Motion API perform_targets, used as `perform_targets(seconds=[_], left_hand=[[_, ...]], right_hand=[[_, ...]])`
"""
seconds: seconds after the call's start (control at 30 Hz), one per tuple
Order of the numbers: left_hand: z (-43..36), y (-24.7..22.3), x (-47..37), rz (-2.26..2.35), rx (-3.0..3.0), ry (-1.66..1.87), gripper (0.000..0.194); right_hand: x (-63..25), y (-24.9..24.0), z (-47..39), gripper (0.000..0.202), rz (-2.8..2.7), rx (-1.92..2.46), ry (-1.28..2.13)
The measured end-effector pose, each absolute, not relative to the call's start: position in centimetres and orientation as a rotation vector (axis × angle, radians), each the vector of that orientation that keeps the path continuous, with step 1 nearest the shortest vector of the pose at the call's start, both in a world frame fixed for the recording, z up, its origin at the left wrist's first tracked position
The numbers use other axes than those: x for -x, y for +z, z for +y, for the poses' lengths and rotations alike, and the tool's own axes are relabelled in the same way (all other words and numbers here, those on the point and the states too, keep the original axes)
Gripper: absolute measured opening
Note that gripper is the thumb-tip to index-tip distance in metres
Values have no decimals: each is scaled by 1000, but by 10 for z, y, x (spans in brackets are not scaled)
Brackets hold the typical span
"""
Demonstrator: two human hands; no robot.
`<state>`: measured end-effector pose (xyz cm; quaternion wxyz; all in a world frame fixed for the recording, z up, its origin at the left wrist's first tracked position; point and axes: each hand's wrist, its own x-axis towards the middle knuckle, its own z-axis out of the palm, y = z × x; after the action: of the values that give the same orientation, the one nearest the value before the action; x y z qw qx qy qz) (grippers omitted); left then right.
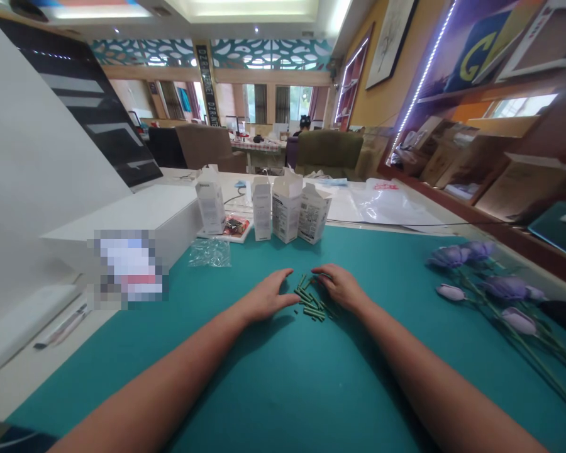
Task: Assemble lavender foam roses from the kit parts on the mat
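A loose pile of short green stem pieces lies on the teal mat, between my two hands. My left hand is on the pile's left side, thumb and fingers apart, the thumb tip close to the pieces. On the other side, my right hand curves over the pile's right edge with its fingers bent and spread from the thumb. Nothing shows in either grasp, though the right hand's palm side is partly hidden. Some small bits are scattered around the pile.
Several white cardboard boxes with open tops stand at the mat's far edge. Near them lie a clear plastic bag and a white tray. Purple artificial flowers rest at right. A large white box stands at left.
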<state>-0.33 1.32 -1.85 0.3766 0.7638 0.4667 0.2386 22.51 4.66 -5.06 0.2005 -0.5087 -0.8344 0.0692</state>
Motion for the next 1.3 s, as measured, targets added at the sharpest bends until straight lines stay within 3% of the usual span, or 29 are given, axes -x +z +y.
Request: perform_targets(seconds=[0.23, 0.7, 0.83, 1.1, 1.3], left_hand=[[17, -16, 10, 1226, -1711, 804, 48], [22, -31, 18, 1275, -1682, 950, 27], [17, -24, 16, 1295, -1776, 1028, 30], [3, -15, 4, 1129, -1753, 819, 25], [6, -18, 3, 1112, -1445, 893, 22]], right_hand=[[-200, -23, 64, 28, -2625, 1453, 66], [-173, 3, 69, 19, -2906, 1510, -141], [-168, 13, 49, 17, -2841, 1466, -128], [-179, 16, 18, 11, -2515, 1117, 168], [-236, -2, 32, 23, -2307, 1652, 98]])
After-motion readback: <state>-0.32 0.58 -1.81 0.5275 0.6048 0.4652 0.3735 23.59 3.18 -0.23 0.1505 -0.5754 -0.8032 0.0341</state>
